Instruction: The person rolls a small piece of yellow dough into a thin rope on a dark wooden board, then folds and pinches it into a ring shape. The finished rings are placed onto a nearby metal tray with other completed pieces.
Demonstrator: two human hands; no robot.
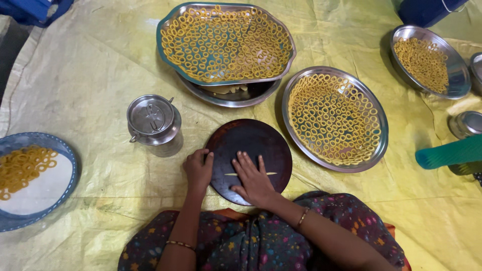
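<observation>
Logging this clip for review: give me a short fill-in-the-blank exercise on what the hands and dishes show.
1. The right hand lies flat on a thin strip of ____ dough.
2. The left hand rests at the edge of the dark, ____ board.
3. The dough rings fill a tray with a ____ rim.

Missing words: yellow; round; teal

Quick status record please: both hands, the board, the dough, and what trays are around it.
left hand: curled at the left edge of the round dark board, touching it
right hand: flat, palm down on the board, over a thin dough strand
dough strand: pale, lies across the board, ends showing on both sides of the hand
steel container: lidded, left of the board
round steel plate: right of the board, filled with dough rings
teal tray: beyond the board, full of rings, stacked on a steel plate
</observation>
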